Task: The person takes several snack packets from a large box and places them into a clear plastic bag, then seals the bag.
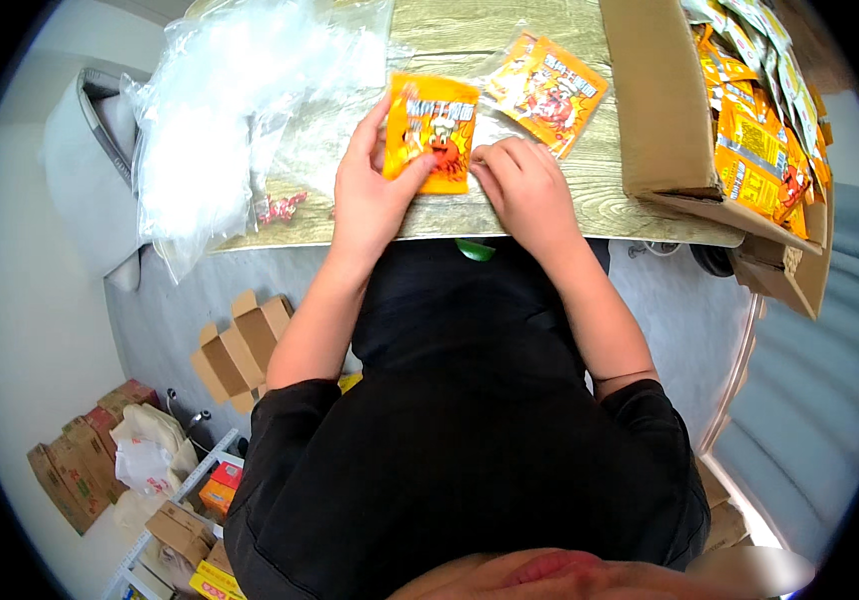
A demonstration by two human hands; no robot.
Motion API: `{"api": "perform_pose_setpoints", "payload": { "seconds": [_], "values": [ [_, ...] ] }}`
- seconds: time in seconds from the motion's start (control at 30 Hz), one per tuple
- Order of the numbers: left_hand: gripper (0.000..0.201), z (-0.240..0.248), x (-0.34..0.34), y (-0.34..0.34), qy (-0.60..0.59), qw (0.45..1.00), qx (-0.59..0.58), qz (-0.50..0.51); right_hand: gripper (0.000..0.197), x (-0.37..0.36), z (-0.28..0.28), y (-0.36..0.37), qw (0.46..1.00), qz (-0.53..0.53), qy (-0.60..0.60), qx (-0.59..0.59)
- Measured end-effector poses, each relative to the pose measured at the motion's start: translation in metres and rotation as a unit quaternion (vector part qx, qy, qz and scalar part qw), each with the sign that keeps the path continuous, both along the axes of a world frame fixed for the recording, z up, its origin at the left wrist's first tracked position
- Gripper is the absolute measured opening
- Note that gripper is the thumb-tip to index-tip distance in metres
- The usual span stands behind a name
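An orange snack packet (pixel 432 125) with a red cartoon crab on it stands tilted up above the near edge of the table. My left hand (pixel 375 200) grips it from the left, thumb across its front and fingers behind. By the packet's lower right edge is my right hand (pixel 530 185), its fingers curled and pressed together. What those fingers pinch, if anything, is hidden. Just beyond the right hand, more orange packets (pixel 562 95) lie overlapping on the wood-grain table (pixel 490 35), partly in a clear plastic bag.
A heap of clear plastic bags (pixel 200 120) covers the table's left side and hangs over its edge. At the right, an open cardboard box (pixel 660 100) holds many orange packets (pixel 750 140). A grey chair (pixel 90 190) stands left; an opened carton (pixel 240 345) lies on the floor.
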State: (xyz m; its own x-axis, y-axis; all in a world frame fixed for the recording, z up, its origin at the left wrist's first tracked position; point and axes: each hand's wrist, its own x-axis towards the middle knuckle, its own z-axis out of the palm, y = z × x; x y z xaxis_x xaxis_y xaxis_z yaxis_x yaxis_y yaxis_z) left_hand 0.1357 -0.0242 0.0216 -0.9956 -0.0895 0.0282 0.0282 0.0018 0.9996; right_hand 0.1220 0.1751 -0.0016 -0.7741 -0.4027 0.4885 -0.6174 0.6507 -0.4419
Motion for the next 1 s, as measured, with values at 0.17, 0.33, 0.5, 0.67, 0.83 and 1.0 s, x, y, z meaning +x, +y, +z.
{"api": "perform_pose_setpoints", "payload": {
  "seconds": [0.17,0.33,0.5,0.67,0.83,1.0],
  "values": [
    [0.055,0.019,0.011,-0.022,0.049,0.994,0.018,0.100,0.021,0.007,0.005,0.004,1.000,-0.030,0.005,-0.005],
    [0.031,0.013,0.023,-0.047,-0.122,0.966,0.226,-0.028,0.010,0.008,0.022,0.001,0.995,-0.081,-0.022,-0.054],
    [0.021,-0.003,0.018,-0.030,-0.143,0.984,0.107,-0.020,0.008,0.005,0.038,-0.008,0.993,-0.101,0.012,-0.052],
    [0.019,0.006,0.011,-0.034,-0.137,0.980,-0.138,-0.035,0.008,0.004,0.048,-0.017,0.991,-0.122,0.038,-0.047],
    [0.026,0.015,0.007,-0.005,-0.106,0.968,0.224,0.045,0.010,0.005,0.046,-0.027,0.993,-0.085,0.067,-0.048],
    [0.043,0.006,0.009,0.002,-0.177,0.853,0.485,-0.079,0.012,0.011,0.041,-0.022,0.994,-0.072,0.061,-0.053]
  ]
}}
